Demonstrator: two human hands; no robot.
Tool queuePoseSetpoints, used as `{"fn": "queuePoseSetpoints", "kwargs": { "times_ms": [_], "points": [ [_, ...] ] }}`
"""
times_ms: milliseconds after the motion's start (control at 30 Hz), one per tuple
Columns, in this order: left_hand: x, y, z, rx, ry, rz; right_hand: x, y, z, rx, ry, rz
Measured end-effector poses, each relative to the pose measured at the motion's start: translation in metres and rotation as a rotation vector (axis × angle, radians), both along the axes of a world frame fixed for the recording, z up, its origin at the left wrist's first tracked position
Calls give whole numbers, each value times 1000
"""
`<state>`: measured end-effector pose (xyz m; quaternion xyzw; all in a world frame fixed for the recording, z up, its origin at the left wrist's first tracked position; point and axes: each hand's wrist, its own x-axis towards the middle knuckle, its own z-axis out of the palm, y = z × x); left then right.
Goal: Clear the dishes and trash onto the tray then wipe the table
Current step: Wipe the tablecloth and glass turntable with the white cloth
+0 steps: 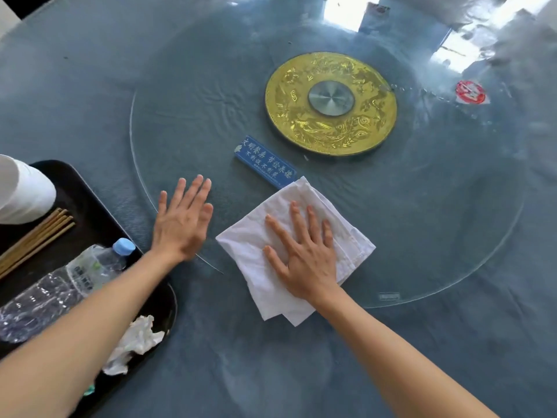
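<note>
1. The right hand (304,254) lies flat on a folded white cloth (289,251), fingers straight and spread, pressing it down on the near edge of the round glass turntable (180,122)
2. The left hand (180,218) is flat too, fingers straight, resting on the glass rim just beside the cloth. It grips nothing
3. I think this is the wiping step. To do it well, keep the palm pushing down evenly and slide the cloth in long strokes, so no streak gets missed
4. The left hand could hold the glass so it does not spin, or turn it to bring a new part close
5. The blue sign (265,161) touches the far corner of the cloth. It may need lifting so the spot under it gets wiped
6. The gold disc (331,104) sits in the middle of the glass
7. The black tray (90,206) is at the left of the blue table (452,342)
8. On the tray are a crushed plastic bottle (60,285) with a blue cap, some wooden chopsticks (36,239), a crumpled tissue (135,339) and something white (24,191) at the far end, only partly in view
</note>
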<state>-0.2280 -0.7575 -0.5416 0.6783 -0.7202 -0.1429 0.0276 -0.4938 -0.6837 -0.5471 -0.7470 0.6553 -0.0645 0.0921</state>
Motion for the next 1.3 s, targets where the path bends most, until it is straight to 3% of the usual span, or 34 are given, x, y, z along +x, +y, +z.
{"fn": "queuePoseSetpoints", "kwargs": {
  "times_ms": [100,233,400,600,867,1033,1133,1300],
  "points": [
    [25,-31,2,69,-119,-8,-15,-3,3,13,5,-35],
    [22,-61,15,95,-196,128,-35,-3,8,38,26,-63],
    [-47,-7,17,47,65,161,-44,-1,11,82,56,-126],
    [-64,32,-9,-94,32,188,-52,-7,14,120,43,-269],
    [-68,33,-17,-155,7,187,-41,-152,17,182,25,-460],
    [-62,30,-22,-162,-14,151,12,-203,20,184,53,-200],
    [-50,21,-21,-158,-8,123,17,-175,19,153,103,14],
    [-23,3,-16,-115,30,51,4,-99,19,109,122,185]
  ]
}}
